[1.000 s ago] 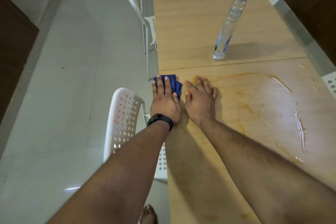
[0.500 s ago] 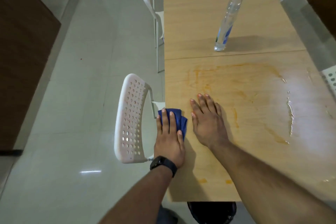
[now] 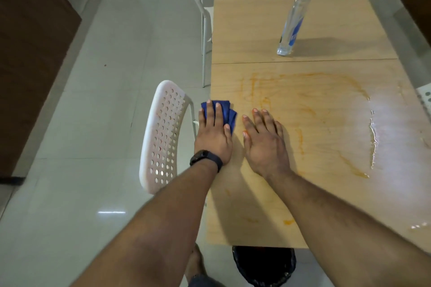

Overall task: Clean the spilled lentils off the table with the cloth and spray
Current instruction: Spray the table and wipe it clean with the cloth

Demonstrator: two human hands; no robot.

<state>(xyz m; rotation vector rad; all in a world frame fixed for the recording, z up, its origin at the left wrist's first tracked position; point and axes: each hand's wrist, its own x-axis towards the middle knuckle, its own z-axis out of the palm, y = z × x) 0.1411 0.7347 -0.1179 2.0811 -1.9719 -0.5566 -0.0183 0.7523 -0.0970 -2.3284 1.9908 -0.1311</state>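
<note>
My left hand [image 3: 213, 134] is flat on the blue cloth [image 3: 225, 112], fingers [image 3: 211, 112] stretched straight and pressing it down right at the left edge of the bench [image 3: 268, 221]. My right hand [image 3: 264, 144] lies just beside it, palm down on bare wood, fingers spread and holding nothing. Neither hand grips anything; both simply press.

Ahead and to my right the bench carries orange streaks [image 3: 303, 109], a loop of smeared residue, and further right a wet glossy patch [image 3: 391, 133] with a ridge of liquid along it. Two small orange spots [image 3: 289, 222] sit near the close edge. I cannot make out whole lentils anywhere, only stain and wet. The spray bottle [image 3: 295, 14] stands upright well beyond the seam of the bench, apart from both hands.

Now the risks, as I judge them. The cloth hangs partly over the edge, so a push further left could drop it, or flick muck onto the white chair [image 3: 163, 137] tucked right beside it or onto the floor. There is a dark bin [image 3: 263, 265] under the near edge, and sweeping toward it needs aim, or the mess lands on the tiles. My bare right palm could drag through the orange streaks and spread them. The wet patch is wide; a small folded cloth may only smear it. And a long reach forward could knock that tall, narrow bottle over.
</note>
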